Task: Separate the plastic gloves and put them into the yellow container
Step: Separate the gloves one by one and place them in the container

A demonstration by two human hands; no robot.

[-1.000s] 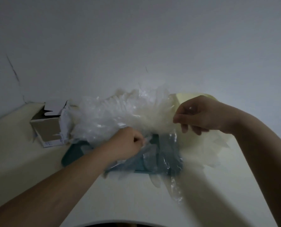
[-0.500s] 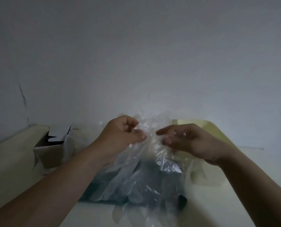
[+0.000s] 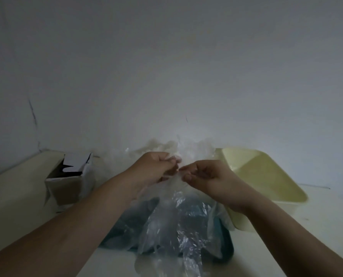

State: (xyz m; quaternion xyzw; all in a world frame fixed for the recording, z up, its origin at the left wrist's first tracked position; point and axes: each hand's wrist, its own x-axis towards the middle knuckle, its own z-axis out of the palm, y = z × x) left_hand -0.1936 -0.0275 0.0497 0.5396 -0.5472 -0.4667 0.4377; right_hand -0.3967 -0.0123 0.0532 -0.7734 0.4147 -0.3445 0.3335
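Note:
A clear plastic glove (image 3: 176,222) hangs from both hands above a dark teal tray (image 3: 222,246). My left hand (image 3: 156,168) pinches its top edge with curled fingers. My right hand (image 3: 204,176) pinches the same edge just to the right, fingertips almost meeting the left's. More crumpled plastic gloves (image 3: 172,146) are piled behind the hands against the wall. The yellow container (image 3: 266,180) stands to the right, its inside bare where visible.
An open cardboard box (image 3: 66,182) stands at the left on the cream table (image 3: 16,196). A white wall rises close behind everything. The teal tray is mostly hidden under the hanging glove.
From one second ago, both hands have come together and lifted a glove off the pile. Since half a second ago they hold the same pinch and the view has shifted slightly.

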